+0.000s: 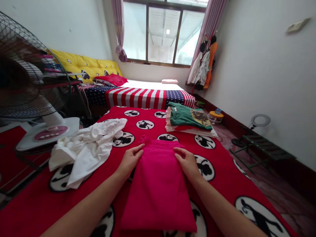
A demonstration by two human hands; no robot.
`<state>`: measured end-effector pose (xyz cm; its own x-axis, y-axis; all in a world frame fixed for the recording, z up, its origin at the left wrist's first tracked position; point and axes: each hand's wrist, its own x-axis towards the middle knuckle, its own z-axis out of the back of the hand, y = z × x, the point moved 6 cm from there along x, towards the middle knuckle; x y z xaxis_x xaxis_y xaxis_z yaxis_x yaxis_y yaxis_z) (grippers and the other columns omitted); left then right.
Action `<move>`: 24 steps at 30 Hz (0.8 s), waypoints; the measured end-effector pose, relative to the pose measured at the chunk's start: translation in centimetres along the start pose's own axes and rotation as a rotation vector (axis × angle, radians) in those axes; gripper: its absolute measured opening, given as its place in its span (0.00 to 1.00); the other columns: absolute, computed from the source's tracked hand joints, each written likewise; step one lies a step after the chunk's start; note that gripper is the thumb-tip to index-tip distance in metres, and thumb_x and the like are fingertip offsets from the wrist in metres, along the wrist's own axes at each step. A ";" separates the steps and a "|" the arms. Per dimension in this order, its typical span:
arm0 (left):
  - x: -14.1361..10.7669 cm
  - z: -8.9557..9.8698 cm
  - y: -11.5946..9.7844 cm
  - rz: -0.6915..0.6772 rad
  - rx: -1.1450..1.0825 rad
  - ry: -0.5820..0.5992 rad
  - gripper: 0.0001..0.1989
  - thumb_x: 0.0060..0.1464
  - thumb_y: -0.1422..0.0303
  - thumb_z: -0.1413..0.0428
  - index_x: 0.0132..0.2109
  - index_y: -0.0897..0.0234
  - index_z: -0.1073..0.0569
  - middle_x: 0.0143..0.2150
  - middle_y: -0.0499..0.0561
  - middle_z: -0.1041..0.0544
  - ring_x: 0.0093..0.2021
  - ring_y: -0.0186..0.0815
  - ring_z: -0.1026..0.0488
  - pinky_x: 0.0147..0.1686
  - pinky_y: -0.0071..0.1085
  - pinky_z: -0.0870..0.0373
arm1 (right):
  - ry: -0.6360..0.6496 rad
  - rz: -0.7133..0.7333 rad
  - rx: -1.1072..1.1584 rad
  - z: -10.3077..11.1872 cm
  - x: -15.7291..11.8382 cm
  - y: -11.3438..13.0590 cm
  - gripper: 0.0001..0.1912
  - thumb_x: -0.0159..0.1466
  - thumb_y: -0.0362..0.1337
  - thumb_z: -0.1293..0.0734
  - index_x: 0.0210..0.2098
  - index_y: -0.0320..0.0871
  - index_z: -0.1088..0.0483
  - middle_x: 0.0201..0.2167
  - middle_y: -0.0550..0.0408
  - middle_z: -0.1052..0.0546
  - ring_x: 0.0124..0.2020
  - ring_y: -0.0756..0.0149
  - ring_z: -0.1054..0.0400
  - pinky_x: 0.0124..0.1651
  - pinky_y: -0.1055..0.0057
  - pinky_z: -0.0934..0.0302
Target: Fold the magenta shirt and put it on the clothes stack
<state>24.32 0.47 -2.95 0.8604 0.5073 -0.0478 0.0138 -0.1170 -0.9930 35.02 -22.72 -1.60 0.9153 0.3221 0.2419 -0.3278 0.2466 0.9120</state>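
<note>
While the left hand [129, 161] and right hand [187, 162] rest on it, the folded magenta garment [158, 187] lies lengthwise on a red monkey-print bedspread [217, 194], its near end closest to the person. The fingers [138, 150] of the left hand and those of the right are relaxed and spread on the upper part of the garment, neither clenched nor pinching any cloth. A small loose corner [142, 139] sticks up just beyond the left hand.

Left of the magenta garment, a crumpled white garment [84, 148] lies close by, and an electric fan base [46, 133] stands farther out. Beyond the magenta garment, a folded clothes stack [190, 120] topped by a green T-shirt [189, 117] sits near the far end of the bedspread.

With only 2 flat palms on top, any sideways drag could shift the layers and crease the fold, and the loose corner could flip back. A careless sweep of the left arm could catch the white garment and pull it across the magenta garment. A reach past the right hand could knock the clothes stack askew.
</note>
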 end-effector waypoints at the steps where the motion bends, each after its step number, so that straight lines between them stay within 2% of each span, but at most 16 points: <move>1: 0.1 0.0 0.1 -0.010 -0.011 0.012 0.22 0.44 0.65 0.36 0.49 0.65 0.23 0.54 0.56 0.24 0.57 0.46 0.30 0.58 0.40 0.37 | -0.016 0.021 -0.015 0.1 0.0 0.2 0.17 0.58 0.37 0.35 0.45 0.40 0.25 0.44 0.47 0.21 0.46 0.59 0.27 0.54 0.60 0.36; 4: 0.7 0.1 0.2 -0.066 0.032 0.028 0.21 0.47 0.68 0.39 0.50 0.65 0.24 0.56 0.56 0.26 0.58 0.45 0.32 0.61 0.42 0.41 | -0.062 0.110 -0.159 0.4 0.2 0.9 0.17 0.59 0.36 0.37 0.45 0.38 0.26 0.43 0.46 0.21 0.46 0.59 0.28 0.51 0.62 0.35; 7: 1.5 0.2 0.3 -0.150 0.191 0.014 0.21 0.47 0.72 0.42 0.51 0.66 0.24 0.55 0.55 0.25 0.58 0.44 0.32 0.62 0.42 0.44 | -0.058 0.148 -0.297 0.4 0.4 1.1 0.14 0.58 0.33 0.38 0.42 0.40 0.25 0.41 0.47 0.22 0.44 0.59 0.28 0.50 0.62 0.35; 10: 1.9 0.4 0.1 -0.220 0.340 0.040 0.25 0.46 0.75 0.45 0.54 0.66 0.26 0.53 0.54 0.24 0.56 0.43 0.30 0.61 0.41 0.41 | -0.042 0.144 -0.388 0.6 0.2 1.4 0.14 0.58 0.32 0.36 0.42 0.42 0.24 0.40 0.48 0.24 0.43 0.59 0.29 0.50 0.61 0.36; 13: 1.1 0.2 -1.2 -0.338 0.550 0.062 0.31 0.45 0.77 0.46 0.59 0.64 0.31 0.52 0.55 0.25 0.51 0.43 0.28 0.57 0.43 0.35 | -0.090 0.192 -0.620 1.0 -0.7 3.1 0.15 0.59 0.35 0.35 0.45 0.45 0.25 0.45 0.46 0.28 0.45 0.55 0.31 0.48 0.59 0.36; 15: -0.4 -0.6 -3.1 -0.521 0.723 0.032 0.31 0.46 0.78 0.46 0.60 0.63 0.32 0.53 0.56 0.28 0.52 0.44 0.30 0.57 0.44 0.36 | -0.112 0.306 -0.773 0.5 -1.6 4.9 0.17 0.61 0.35 0.36 0.49 0.45 0.28 0.52 0.44 0.32 0.52 0.52 0.36 0.52 0.57 0.38; 16: -1.2 -1.3 -4.0 -0.623 0.792 0.033 0.29 0.48 0.78 0.47 0.59 0.62 0.31 0.54 0.56 0.29 0.54 0.44 0.32 0.59 0.44 0.38 | -0.082 0.381 -0.806 -0.2 -2.1 5.7 0.18 0.62 0.34 0.38 0.51 0.44 0.29 0.55 0.44 0.33 0.55 0.52 0.38 0.55 0.57 0.41; 18: -2.8 -3.4 -5.0 -0.775 0.881 0.123 0.23 0.53 0.77 0.49 0.56 0.61 0.29 0.55 0.56 0.30 0.57 0.42 0.34 0.60 0.40 0.39 | 0.068 0.522 -0.787 -2.2 -3.0 6.7 0.20 0.64 0.33 0.41 0.55 0.41 0.33 0.60 0.45 0.36 0.60 0.55 0.43 0.61 0.58 0.47; 20: -3.7 -5.3 -4.7 -0.816 0.950 0.276 0.22 0.57 0.75 0.51 0.59 0.61 0.32 0.60 0.56 0.33 0.60 0.40 0.37 0.61 0.39 0.40 | 0.243 0.603 -0.769 -4.2 -3.5 6.5 0.23 0.66 0.34 0.43 0.60 0.40 0.38 0.64 0.47 0.39 0.64 0.58 0.48 0.65 0.59 0.53; 22: -3.7 -6.4 -3.4 -0.796 1.049 0.378 0.26 0.60 0.68 0.50 0.65 0.62 0.40 0.67 0.59 0.43 0.66 0.44 0.45 0.63 0.43 0.45 | 0.341 0.580 -0.806 -5.2 -3.2 5.2 0.27 0.67 0.40 0.42 0.64 0.39 0.44 0.67 0.47 0.45 0.68 0.57 0.55 0.67 0.55 0.58; 24: -3.1 -6.4 -1.9 -0.749 1.159 0.406 0.32 0.60 0.57 0.50 0.67 0.63 0.46 0.71 0.61 0.52 0.69 0.48 0.54 0.64 0.49 0.50 | 0.351 0.489 -0.869 -5.2 -2.3 3.6 0.32 0.67 0.48 0.42 0.66 0.40 0.47 0.68 0.46 0.49 0.69 0.54 0.59 0.67 0.50 0.62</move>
<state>24.93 -6.37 -0.27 0.9220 -0.1601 0.3526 0.2754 0.9113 -0.3062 30.50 -17.86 -0.61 0.5649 0.7750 0.2833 -0.8245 0.5436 0.1571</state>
